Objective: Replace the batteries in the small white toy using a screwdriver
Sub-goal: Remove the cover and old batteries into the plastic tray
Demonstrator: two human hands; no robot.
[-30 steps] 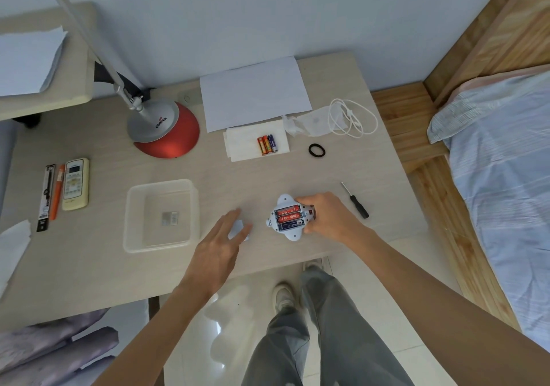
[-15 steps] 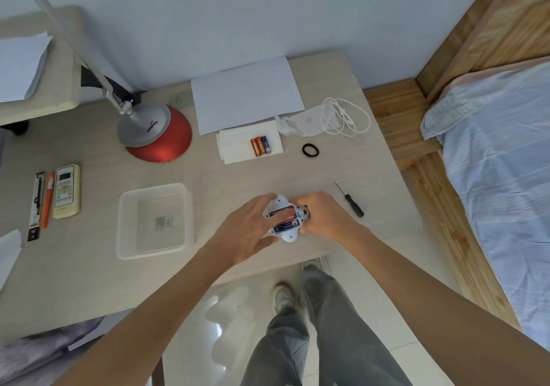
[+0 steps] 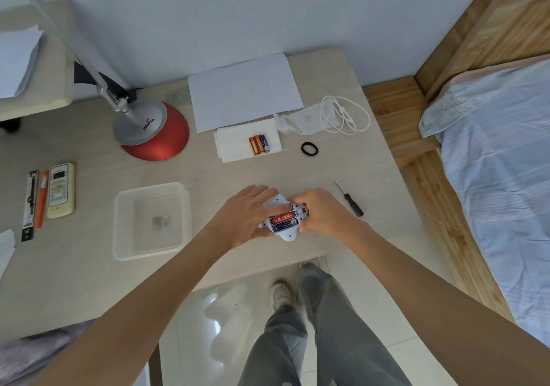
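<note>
White plastic housing lies between both hands: the white toy [image 3: 287,233] rests belly-up on the desk [image 3: 372,177], near its front edge, with the battery bay open and facing upward.

Right hand [image 3: 323,214]: the fingers are curled round the toy's right end and clasp it. Judged purpose: to anchor the housing so it neither slides nor turns while the other hand works.

Left hand [image 3: 244,217]: the fingers reach across the toy's far-left part, the forefinger lies along the far edge of the bay, and the thumb sits at the near-left rim. Whether this hand clamps the toy or only presses on it cannot be told. The position suits levering a cell out.

Fitted cells [image 3: 284,220]: one red and one dark cell lie side by side in the bay. Any slot beneath the forefinger is hidden.

Screwdriver [image 3: 348,198]: it lies just right of the right hand, not touching it. With the cover already off, it is parked within reach, probably for refastening.

Spare batteries [image 3: 259,144]: three lie side by side on a folded tissue [image 3: 235,146] farther back. The tissue probably stops them rolling.

Clear tray [image 3: 148,189]: it stands left of the left hand and holds one small pale item, too small to identify. It is likely a holder for loose parts.
</note>
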